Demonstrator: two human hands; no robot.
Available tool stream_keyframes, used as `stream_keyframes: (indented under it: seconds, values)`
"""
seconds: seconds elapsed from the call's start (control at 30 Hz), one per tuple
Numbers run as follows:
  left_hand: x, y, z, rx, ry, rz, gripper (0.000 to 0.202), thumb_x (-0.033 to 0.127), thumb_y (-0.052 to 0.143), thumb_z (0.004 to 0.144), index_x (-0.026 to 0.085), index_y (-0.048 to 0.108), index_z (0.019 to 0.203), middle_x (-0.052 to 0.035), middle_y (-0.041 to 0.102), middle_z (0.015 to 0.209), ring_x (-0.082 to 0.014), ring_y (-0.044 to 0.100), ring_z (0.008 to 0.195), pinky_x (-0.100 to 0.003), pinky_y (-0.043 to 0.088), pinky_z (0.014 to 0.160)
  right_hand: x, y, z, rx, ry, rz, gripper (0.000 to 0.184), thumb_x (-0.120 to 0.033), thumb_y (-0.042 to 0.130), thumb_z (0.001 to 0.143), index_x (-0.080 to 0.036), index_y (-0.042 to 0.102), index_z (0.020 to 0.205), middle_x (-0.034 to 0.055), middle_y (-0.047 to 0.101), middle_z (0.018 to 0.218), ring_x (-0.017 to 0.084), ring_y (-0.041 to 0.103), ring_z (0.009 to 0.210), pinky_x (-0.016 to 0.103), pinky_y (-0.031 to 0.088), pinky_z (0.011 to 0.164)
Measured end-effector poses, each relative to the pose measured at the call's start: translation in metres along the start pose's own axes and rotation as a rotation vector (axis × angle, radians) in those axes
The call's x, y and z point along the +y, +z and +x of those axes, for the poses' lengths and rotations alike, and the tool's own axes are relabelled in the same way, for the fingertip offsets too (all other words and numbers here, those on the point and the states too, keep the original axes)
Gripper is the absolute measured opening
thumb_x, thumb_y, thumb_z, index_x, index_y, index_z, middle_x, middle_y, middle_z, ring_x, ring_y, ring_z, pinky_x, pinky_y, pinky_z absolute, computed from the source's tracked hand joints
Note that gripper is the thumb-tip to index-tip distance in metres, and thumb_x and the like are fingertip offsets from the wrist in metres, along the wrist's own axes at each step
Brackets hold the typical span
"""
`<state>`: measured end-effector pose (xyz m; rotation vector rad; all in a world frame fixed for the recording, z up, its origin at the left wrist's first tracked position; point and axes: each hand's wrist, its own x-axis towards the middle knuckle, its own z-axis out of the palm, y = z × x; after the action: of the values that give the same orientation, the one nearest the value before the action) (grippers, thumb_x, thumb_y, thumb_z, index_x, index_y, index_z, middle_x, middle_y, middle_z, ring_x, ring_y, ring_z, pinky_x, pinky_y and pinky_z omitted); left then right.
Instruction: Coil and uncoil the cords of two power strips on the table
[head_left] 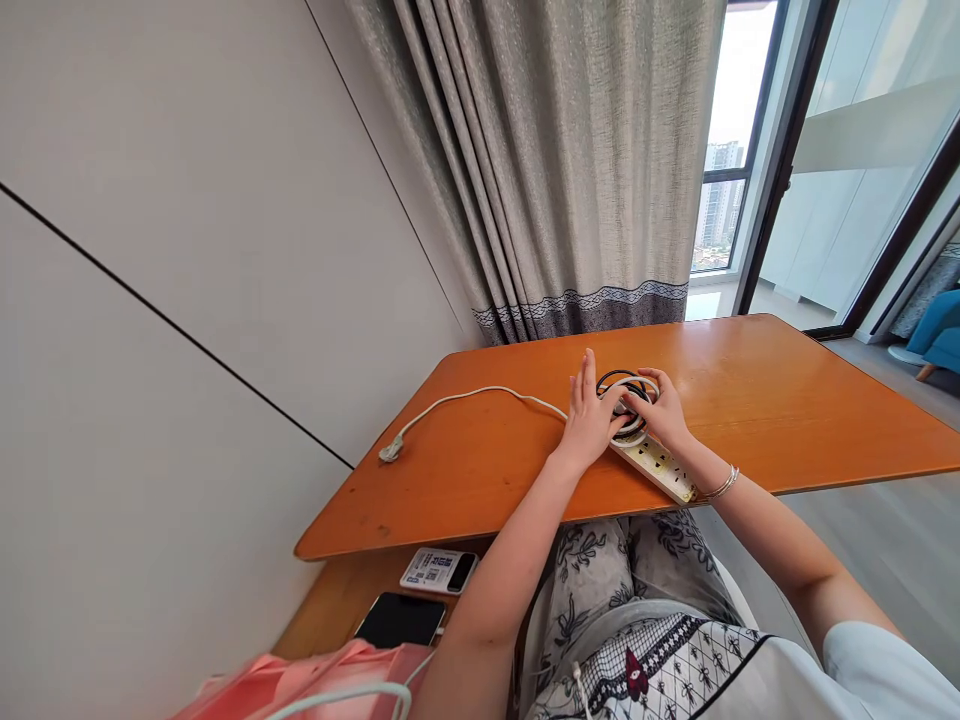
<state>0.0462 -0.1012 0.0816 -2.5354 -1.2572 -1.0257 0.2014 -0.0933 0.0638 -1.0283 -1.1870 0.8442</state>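
A bundle of coiled black and white cables (634, 438) sits over the far end of a white power strip (660, 466) on the orange wooden table. My left hand (589, 420) reaches its thumb and index finger to the coil's left side, while its other fingers point up and away. From the right, my right hand (666, 408) grips the coil with bent fingers. Part of the bundle is hidden behind my fingers. A white cord (487, 389) runs left across the table to a plug (391, 450) lying near the left edge.
The table (795, 400) has its near edge just before my lap. On a lower wooden surface lie a white boxy device (431, 571) and a black-screened phone (401, 617), beside a pink bag (307, 685). A grey curtain (585, 170) hangs behind the table.
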Motion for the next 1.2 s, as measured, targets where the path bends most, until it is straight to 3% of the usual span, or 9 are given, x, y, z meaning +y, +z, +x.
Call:
stream_keyframes:
  seconds: [0.2, 0.47, 0.63, 0.77, 0.97, 1.1, 1.2]
  values:
    - [0.012, -0.012, 0.006, -0.055, -0.049, 0.08, 0.026, 0.021, 0.075, 0.082, 0.025, 0.068, 0.107, -0.0043, -0.005, 0.17, -0.0382, 0.004, 0.155, -0.069, 0.02, 0.119, 0.007, 0.001, 0.003, 0.095, -0.01, 0.074, 0.054, -0.038, 0.078, 0.062, -0.021, 0.055, 0.107, 0.0017, 0.069, 0.093, 0.018, 0.066, 0.077, 0.034, 0.055, 0.075]
    - [0.018, -0.023, 0.013, -0.181, -0.028, 0.128, 0.024, 0.023, 0.078, 0.079, 0.026, 0.073, 0.103, -0.0096, 0.015, 0.169, -0.0398, 0.007, 0.155, -0.077, 0.015, 0.116, 0.007, 0.001, 0.001, 0.07, -0.028, 0.063, 0.047, -0.032, 0.072, 0.065, -0.023, 0.054, 0.107, -0.0025, 0.067, 0.082, 0.016, 0.061, 0.067, 0.031, 0.053, 0.067]
    - [0.016, -0.022, 0.016, -0.188, 0.018, 0.134, 0.021, 0.02, 0.08, 0.076, 0.022, 0.074, 0.096, -0.0134, 0.02, 0.167, -0.0423, 0.009, 0.154, -0.08, 0.013, 0.114, 0.007, 0.001, -0.001, 0.055, -0.052, 0.047, 0.049, -0.034, 0.072, 0.064, -0.022, 0.053, 0.107, -0.0008, 0.067, 0.086, 0.017, 0.062, 0.071, 0.033, 0.054, 0.073]
    - [0.012, -0.02, 0.016, -0.182, 0.127, 0.127, 0.015, 0.017, 0.078, 0.074, 0.019, 0.073, 0.088, -0.0139, 0.03, 0.163, -0.0406, 0.017, 0.153, -0.077, 0.013, 0.116, 0.005, -0.004, 0.003, -0.05, -0.058, -0.031, 0.053, -0.027, 0.068, 0.061, -0.022, 0.052, 0.111, 0.0005, 0.068, 0.092, 0.017, 0.062, 0.073, 0.033, 0.054, 0.072]
    - [0.003, -0.014, 0.011, -0.228, 0.222, 0.053, 0.012, 0.013, 0.072, 0.075, 0.016, 0.073, 0.087, -0.0172, 0.037, 0.159, -0.0374, 0.028, 0.151, -0.07, 0.023, 0.118, 0.001, -0.021, 0.009, -0.224, -0.086, -0.359, 0.06, -0.028, 0.071, 0.064, -0.021, 0.055, 0.121, -0.0011, 0.068, 0.086, 0.014, 0.054, 0.06, 0.031, 0.05, 0.062]
    - [0.004, -0.007, 0.012, -0.265, 0.264, 0.014, 0.01, 0.007, 0.066, 0.076, 0.015, 0.069, 0.08, -0.0174, 0.034, 0.161, -0.0354, 0.026, 0.152, -0.068, 0.025, 0.118, -0.001, -0.033, 0.011, -0.322, -0.12, -0.392, 0.063, -0.033, 0.076, 0.066, -0.021, 0.055, 0.124, -0.0006, 0.069, 0.085, 0.015, 0.06, 0.065, 0.03, 0.052, 0.063]
    - [0.004, -0.003, 0.012, -0.286, 0.238, -0.032, 0.013, 0.003, 0.061, 0.076, 0.014, 0.067, 0.079, -0.0174, 0.027, 0.164, -0.0345, 0.021, 0.153, -0.066, 0.026, 0.119, -0.004, -0.039, 0.012, -0.305, -0.202, -0.463, 0.061, -0.035, 0.08, 0.066, -0.021, 0.059, 0.122, 0.0061, 0.07, 0.103, 0.019, 0.066, 0.079, 0.033, 0.055, 0.07]
